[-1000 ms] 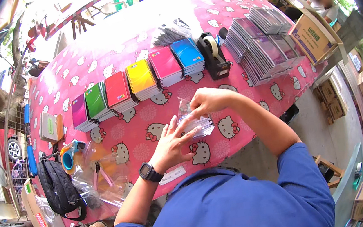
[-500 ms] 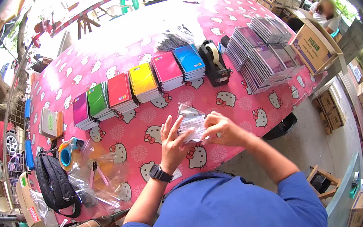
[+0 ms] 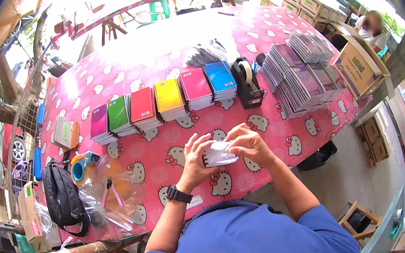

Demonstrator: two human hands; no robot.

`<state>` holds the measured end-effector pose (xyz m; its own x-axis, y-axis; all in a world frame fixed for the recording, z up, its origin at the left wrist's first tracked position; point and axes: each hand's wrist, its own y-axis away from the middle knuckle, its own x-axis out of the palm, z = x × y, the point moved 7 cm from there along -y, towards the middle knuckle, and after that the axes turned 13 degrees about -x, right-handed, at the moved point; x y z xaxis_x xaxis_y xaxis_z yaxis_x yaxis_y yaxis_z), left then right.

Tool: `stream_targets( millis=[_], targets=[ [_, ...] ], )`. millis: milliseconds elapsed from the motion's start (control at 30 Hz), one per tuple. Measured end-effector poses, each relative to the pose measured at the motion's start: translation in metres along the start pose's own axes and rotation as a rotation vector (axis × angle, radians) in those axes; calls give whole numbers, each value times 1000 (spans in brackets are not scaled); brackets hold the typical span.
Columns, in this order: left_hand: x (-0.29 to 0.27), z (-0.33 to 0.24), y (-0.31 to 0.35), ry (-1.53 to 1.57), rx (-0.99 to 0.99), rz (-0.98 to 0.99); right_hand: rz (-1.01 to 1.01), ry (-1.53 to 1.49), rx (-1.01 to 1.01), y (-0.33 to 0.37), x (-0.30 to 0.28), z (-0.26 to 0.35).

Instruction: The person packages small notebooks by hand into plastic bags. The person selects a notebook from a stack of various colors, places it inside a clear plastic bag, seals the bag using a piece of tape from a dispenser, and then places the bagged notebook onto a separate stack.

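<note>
Above the near part of the table, my left hand (image 3: 193,167) grips a small stack of spiral notebooks (image 3: 217,161) from its left side. White page edges and dark binding coils show on the stack, and something clear and shiny, like plastic wrap, lies over its top. My right hand (image 3: 250,146) has its fingertips pinched at the upper right of the stack, on what looks like that wrap. Beyond my hands runs a row of notebook stacks: purple, green, red, yellow (image 3: 168,95), pink and blue (image 3: 220,76).
A black tape dispenser (image 3: 248,88) stands right of the row, before wrapped notebook bundles (image 3: 298,82). To the left lie a black bag (image 3: 62,197), tape rolls (image 3: 79,170), pink-handled pliers (image 3: 108,191) and clear plastic bags (image 3: 126,206). Another person sits behind an open carton (image 3: 357,69).
The notebook stack has tipped from steep to flatter between my hands. My right fingers have lifted onto its upper edge. The whole view has shifted slightly.
</note>
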<state>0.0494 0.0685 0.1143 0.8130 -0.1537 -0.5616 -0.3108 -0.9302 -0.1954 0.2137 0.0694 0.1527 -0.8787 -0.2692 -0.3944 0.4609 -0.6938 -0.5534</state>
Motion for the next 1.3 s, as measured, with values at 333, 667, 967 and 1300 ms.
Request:
stream_targets(
  millis=[333,667,967,1300],
  targets=[
    [-1,-5,16,42,39,-129,-29,525,-106,26,30,13],
    [-6,-9,11,83,-176,-372,-180,342,199,-3,20,-4],
    [5,9,18,279,-256,-352,30,-15,253,0,17,-16],
    [-7,9,21,365,-122,-270,-209,111,31,-3,2,14]
  ],
)
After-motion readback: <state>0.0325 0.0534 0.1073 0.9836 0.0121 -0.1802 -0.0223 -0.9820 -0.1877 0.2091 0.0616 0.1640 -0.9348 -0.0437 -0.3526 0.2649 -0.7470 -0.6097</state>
